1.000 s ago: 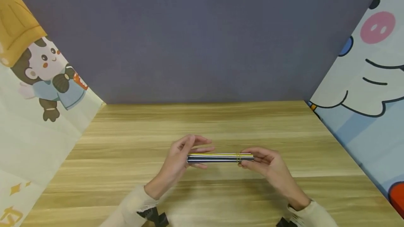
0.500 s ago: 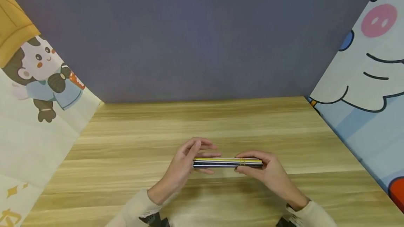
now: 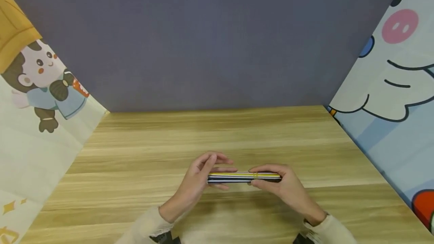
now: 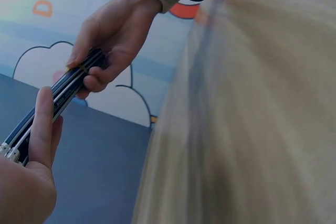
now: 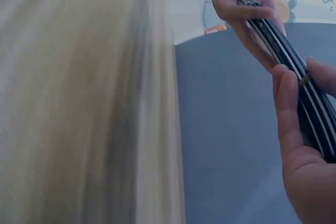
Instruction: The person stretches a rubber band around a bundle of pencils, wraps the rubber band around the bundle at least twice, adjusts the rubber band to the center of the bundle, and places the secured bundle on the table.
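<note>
A bundle of slim dark, white-striped pencils (image 3: 230,177), one of them yellow, lies level between both hands above the table. A thin yellow rubber band (image 3: 255,175) goes round it near its right end. My right hand (image 3: 288,183) pinches the bundle at the band, thumb on the near side and fingers on the far side. At the other end, my left hand (image 3: 194,178) has its fingers extended loosely along the bundle, whose tips meet its palm. Silvery pencil ends (image 4: 9,151) show by the left palm in the left wrist view.
Beneath the hands is a wood-grain table (image 3: 152,138). A dark grey panel (image 3: 217,40) stands along its back edge. Cartoon-printed sheets rise at the left (image 3: 20,153) and right (image 3: 383,138) sides. Black wrist straps (image 3: 164,237) sit at the sleeves.
The bundle and left hand have shifted slightly right and nearer. The right fingertips, earlier close to the bundle's right end, now reach past the band, with that end deeper in the hand.
</note>
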The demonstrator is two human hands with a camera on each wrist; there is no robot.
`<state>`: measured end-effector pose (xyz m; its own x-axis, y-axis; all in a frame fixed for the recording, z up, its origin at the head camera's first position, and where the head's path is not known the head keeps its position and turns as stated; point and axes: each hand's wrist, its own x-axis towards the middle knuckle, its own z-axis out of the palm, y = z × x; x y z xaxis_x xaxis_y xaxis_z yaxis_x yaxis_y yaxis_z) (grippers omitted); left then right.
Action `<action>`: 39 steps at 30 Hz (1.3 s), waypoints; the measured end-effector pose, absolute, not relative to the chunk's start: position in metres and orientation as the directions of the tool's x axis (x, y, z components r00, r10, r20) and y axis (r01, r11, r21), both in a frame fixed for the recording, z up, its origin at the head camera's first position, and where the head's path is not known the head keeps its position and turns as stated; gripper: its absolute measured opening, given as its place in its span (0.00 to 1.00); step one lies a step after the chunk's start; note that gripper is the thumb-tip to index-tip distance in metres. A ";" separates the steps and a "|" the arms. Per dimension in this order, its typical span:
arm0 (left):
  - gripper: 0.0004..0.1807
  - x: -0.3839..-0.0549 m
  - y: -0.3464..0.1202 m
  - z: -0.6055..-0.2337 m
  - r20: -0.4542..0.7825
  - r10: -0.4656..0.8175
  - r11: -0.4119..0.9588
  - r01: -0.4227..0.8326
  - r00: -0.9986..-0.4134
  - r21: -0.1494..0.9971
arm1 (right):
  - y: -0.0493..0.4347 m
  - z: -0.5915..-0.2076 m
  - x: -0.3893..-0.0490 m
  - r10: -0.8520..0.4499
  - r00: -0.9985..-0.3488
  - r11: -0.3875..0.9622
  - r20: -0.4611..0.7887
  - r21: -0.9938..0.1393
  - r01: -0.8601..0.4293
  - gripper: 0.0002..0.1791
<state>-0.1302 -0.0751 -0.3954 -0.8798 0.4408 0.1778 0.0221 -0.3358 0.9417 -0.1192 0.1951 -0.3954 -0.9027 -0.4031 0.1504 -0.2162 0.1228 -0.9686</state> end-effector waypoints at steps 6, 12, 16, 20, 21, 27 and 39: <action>0.25 -0.133 -0.081 -0.391 0.191 0.386 -0.327 0.060 -0.902 0.943 | 0.200 -0.396 -0.124 -0.410 -0.874 0.002 0.260 -0.958 -0.286 0.16; 0.23 -0.130 -0.076 -0.397 0.201 0.439 -0.298 0.069 -0.876 0.952 | 0.192 -0.399 -0.119 -0.442 -0.873 0.079 0.205 -0.961 -0.266 0.14; 0.22 -0.131 -0.076 -0.397 0.207 0.441 -0.300 0.074 -0.873 0.951 | 0.195 -0.398 -0.119 -0.462 -0.863 0.073 0.203 -0.961 -0.265 0.14; 0.24 -0.134 -0.080 -0.396 0.194 0.397 -0.306 0.070 -0.897 0.949 | 0.201 -0.396 -0.122 -0.454 -0.858 0.053 0.241 -0.954 -0.296 0.15; 0.23 -0.134 -0.080 -0.396 0.197 0.393 -0.306 0.075 -0.898 0.949 | 0.202 -0.396 -0.123 -0.456 -0.855 0.059 0.247 -0.950 -0.306 0.15; 0.20 -0.132 -0.075 -0.404 0.199 0.375 -0.311 0.079 -0.906 0.947 | 0.195 -0.400 -0.123 -0.433 -0.869 0.083 0.238 -0.950 -0.301 0.14; 0.21 -0.129 -0.072 -0.402 0.149 0.385 -0.309 0.025 -0.911 0.951 | 0.197 -0.401 -0.120 -0.457 -0.871 0.167 0.179 -0.945 -0.282 0.17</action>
<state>-0.1292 -0.0724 -0.4022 -0.9106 0.3853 0.1494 0.0250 -0.3095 0.9506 -0.1199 0.1974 -0.4010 -0.8714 -0.4567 0.1788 -0.2815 0.1672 -0.9449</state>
